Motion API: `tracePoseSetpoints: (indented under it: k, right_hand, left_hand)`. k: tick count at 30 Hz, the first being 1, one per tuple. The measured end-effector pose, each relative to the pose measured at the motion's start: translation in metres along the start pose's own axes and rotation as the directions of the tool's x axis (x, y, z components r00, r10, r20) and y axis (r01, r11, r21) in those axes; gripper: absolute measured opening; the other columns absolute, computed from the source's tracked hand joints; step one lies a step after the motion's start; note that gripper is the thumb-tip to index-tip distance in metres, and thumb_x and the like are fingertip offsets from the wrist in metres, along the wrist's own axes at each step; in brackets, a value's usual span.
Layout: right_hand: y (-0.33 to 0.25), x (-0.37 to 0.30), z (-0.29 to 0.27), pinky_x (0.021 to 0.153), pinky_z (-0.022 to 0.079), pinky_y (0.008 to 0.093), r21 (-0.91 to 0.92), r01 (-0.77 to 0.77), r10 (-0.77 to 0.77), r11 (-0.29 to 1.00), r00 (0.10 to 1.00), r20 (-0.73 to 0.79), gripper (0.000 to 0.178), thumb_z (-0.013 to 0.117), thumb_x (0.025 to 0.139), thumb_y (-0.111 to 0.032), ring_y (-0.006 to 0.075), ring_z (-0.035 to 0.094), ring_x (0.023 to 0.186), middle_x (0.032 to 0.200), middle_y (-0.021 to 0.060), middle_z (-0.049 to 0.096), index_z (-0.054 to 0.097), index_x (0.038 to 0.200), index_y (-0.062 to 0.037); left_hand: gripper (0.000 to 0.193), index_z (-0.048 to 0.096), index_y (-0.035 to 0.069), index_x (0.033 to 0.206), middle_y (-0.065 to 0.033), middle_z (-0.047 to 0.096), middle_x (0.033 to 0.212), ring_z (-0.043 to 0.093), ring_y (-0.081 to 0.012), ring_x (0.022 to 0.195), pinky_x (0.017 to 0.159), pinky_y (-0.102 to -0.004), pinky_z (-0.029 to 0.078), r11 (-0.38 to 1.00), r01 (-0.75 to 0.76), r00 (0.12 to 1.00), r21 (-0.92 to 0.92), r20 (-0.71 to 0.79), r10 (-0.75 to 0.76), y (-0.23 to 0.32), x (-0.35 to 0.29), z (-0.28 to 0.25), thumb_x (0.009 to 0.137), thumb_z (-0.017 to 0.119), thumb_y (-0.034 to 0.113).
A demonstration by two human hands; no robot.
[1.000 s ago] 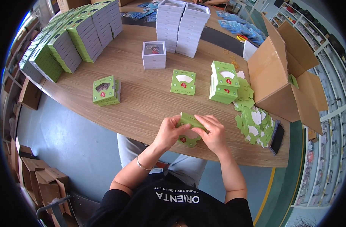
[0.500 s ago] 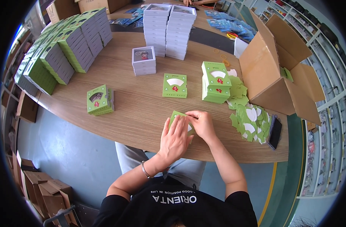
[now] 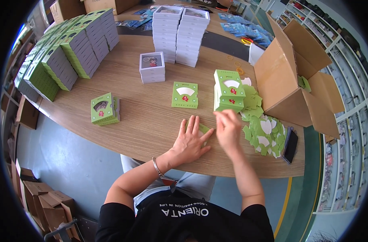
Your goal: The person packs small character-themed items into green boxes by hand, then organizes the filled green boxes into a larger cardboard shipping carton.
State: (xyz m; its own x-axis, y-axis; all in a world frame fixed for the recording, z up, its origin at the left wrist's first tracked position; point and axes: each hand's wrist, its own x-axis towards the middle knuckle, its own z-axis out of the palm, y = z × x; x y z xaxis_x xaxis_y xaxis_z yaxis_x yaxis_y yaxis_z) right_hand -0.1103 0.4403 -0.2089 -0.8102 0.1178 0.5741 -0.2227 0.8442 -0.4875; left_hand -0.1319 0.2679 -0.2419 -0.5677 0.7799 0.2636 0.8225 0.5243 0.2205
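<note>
My left hand (image 3: 190, 142) lies flat, fingers spread, pressing a flat green carton (image 3: 203, 129) onto the wooden table (image 3: 143, 129). My right hand (image 3: 227, 128) hovers just to its right, blurred, fingers apart, holding nothing I can see. Beyond it stands a short stack of folded green boxes (image 3: 230, 90), and a single green box (image 3: 185, 95) lies flat in front of me. A loose heap of flat green cartons (image 3: 264, 129) spreads at the right.
An open cardboard box (image 3: 290, 76) sits at the right, a black phone (image 3: 290, 146) near the table edge. Tall white box stacks (image 3: 180, 34), a small white stack (image 3: 152, 67), green-grey stacks (image 3: 67, 52) at far left, an upright green box (image 3: 104, 109).
Both hands were folding the green carton in the air. Now it is down on the table under my left palm, and my right hand has lifted off to the right.
</note>
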Motion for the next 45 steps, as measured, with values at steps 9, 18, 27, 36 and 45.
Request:
tracePoseSetpoints:
  k: [9, 18, 27, 36, 45]
  right_hand:
    - [0.069, 0.171, -0.059, 0.117, 0.018, 0.0475, -0.368, 0.12, 0.204, 0.922, 0.659, 0.724, 0.128, 0.092, 0.044, -0.031, 0.0324, 0.015, 0.146, 0.157, 0.0157, 0.02, 0.024, 0.151, -0.0239]
    - [0.036, 0.111, -0.077, 0.115, 0.024, 0.0463, -0.392, -0.015, 0.277, 0.92, 0.732, 0.623, 0.118, 0.092, 0.048, -0.03, 0.035, 0.03, 0.139, 0.153, 0.0136, 0.03, 0.031, 0.149, -0.0213]
    - [-0.024, 0.003, -0.075, 0.114, 0.029, 0.0494, -0.076, -0.068, 0.094, 0.995, 0.896, 0.434, 0.115, 0.092, 0.051, -0.027, 0.0375, 0.026, 0.14, 0.151, 0.0166, 0.027, 0.031, 0.148, -0.0168]
    - [-0.015, -0.071, -0.025, 0.109, 0.035, 0.0465, 0.28, -0.218, 0.124, 0.935, 0.94, 0.319, 0.118, 0.094, 0.047, -0.02, 0.0364, 0.03, 0.136, 0.147, 0.017, 0.028, 0.032, 0.147, -0.014]
    - [-0.005, -0.09, -0.041, 0.11, 0.035, 0.0441, 0.175, -0.232, 0.171, 0.957, 0.937, 0.304, 0.113, 0.095, 0.044, -0.016, 0.0333, 0.031, 0.136, 0.148, 0.0138, 0.026, 0.038, 0.142, -0.0141]
  left_hand:
    - [0.055, 0.058, 0.023, 0.127, -0.0185, 0.043, 0.138, 0.039, -0.0383, 0.127, 0.099, -0.0532, 0.035, 0.997, 0.076, 0.967, -0.021, -0.241, -0.079, -0.004, 0.039, -0.04, 0.074, 0.07, 0.03]
    - [0.043, 0.058, 0.009, 0.123, -0.0201, 0.049, 0.131, 0.041, -0.0366, 0.127, 0.107, -0.0608, 0.025, 0.986, 0.16, 0.867, 0.041, -0.483, -0.121, -0.085, 0.091, -0.007, 0.089, 0.062, 0.035]
    - [0.044, 0.042, 0.007, 0.14, -0.0039, 0.053, 0.115, 0.054, -0.0094, 0.102, 0.088, -0.0252, 0.047, -0.056, 0.026, 0.975, -0.998, 0.037, -0.22, 0.0, 0.032, -0.021, 0.099, 0.054, 0.017]
    - [0.047, 0.036, 0.014, 0.145, 0.0005, 0.05, 0.103, 0.051, -0.0066, 0.098, 0.086, -0.0233, 0.046, -0.375, 0.143, 0.939, -0.916, 0.246, -0.242, 0.011, -0.017, 0.007, 0.101, 0.05, 0.016]
    - [0.041, 0.055, 0.009, 0.131, -0.0092, 0.056, 0.1, 0.06, -0.0169, 0.076, 0.069, -0.0285, 0.051, 0.473, 0.23, 0.919, -0.85, 0.03, -0.394, 0.024, -0.009, 0.02, 0.091, 0.055, 0.002]
